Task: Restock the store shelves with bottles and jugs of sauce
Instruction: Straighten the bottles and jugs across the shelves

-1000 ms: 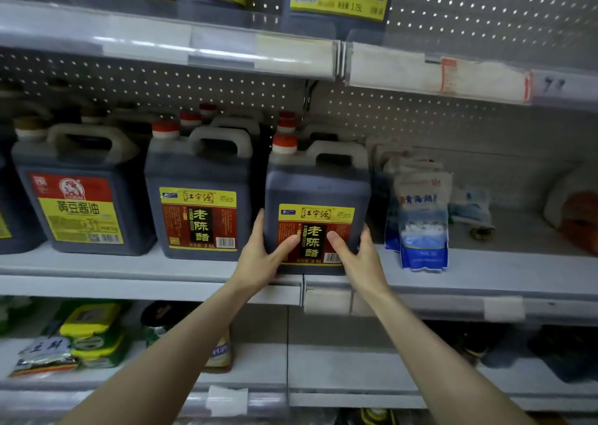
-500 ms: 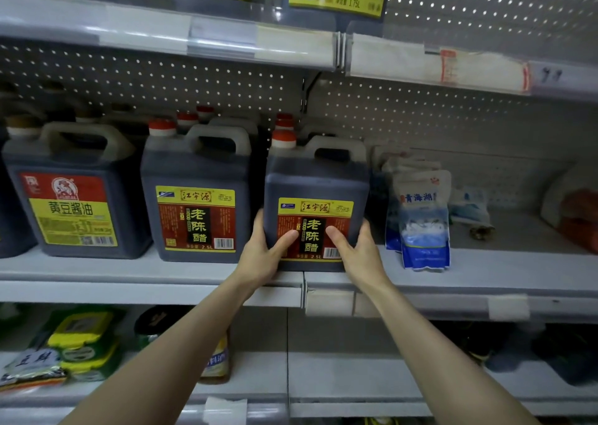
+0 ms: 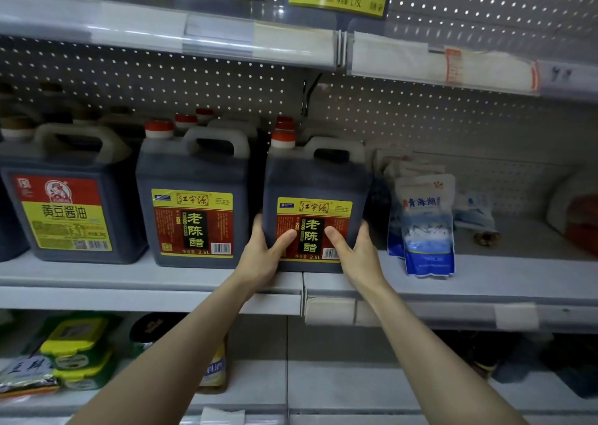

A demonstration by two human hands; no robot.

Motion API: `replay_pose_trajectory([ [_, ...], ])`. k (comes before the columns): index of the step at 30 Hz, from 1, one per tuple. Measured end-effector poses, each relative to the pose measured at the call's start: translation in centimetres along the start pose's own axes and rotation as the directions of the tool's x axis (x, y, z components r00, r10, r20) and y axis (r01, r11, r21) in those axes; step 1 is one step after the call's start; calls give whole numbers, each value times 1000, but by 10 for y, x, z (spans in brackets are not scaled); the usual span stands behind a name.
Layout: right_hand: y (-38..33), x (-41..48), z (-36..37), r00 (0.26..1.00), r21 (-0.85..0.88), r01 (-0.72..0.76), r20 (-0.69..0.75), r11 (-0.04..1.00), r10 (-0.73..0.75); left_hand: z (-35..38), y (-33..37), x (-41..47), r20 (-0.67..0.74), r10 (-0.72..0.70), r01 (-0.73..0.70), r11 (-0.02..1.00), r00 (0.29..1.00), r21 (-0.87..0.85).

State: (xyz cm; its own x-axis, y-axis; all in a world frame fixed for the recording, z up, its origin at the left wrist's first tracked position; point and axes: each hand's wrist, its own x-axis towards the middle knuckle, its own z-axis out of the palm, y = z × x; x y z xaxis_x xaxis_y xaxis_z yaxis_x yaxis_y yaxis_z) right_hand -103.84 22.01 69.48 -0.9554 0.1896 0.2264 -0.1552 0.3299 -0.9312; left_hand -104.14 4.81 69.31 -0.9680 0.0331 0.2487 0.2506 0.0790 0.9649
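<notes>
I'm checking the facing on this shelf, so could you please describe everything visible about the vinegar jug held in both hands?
The vinegar jug is a squarish, translucent plastic jug full of dark liquid, with a red cap, a pale moulded handle on top and a yellow-and-red label marked 2.5L. It stands upright at the middle shelf's front edge, label outward, right of a matching jug. The left hand and right hand clasp its lower corners, thumbs on the label.

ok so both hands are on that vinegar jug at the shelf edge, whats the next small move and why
Probably let go: the jug already looks level with the matching jug beside it, label forward. The left hand and right hand grip its lower corners.
</notes>
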Motion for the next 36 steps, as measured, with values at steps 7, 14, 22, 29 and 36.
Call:
replay_pose_trajectory([
  [7, 3, 8, 3, 1000, -7, -30, -4, 1000, 30, 2, -1, 7, -8, -15, 15, 1000, 1000, 14],
  [14, 4, 8, 5, 999, 18, -48, 14, 999, 48, 4, -4, 6, -25, 2, -2, 1000, 1000, 14],
  [22, 3, 6, 5, 998, 43, -55, 34, 998, 53, 6, -7, 5, -32, 10, -10, 1000, 999, -1],
  [29, 6, 5, 5, 999, 31, -37, 15, 999, 37, 4, -13, 5, -58, 37, -34, 997, 998, 66],
  [36, 5, 3, 4, 1000, 29, -1, -4, 1000, 1, 3, -15, 3, -74, 63, -55, 993, 995, 107],
])
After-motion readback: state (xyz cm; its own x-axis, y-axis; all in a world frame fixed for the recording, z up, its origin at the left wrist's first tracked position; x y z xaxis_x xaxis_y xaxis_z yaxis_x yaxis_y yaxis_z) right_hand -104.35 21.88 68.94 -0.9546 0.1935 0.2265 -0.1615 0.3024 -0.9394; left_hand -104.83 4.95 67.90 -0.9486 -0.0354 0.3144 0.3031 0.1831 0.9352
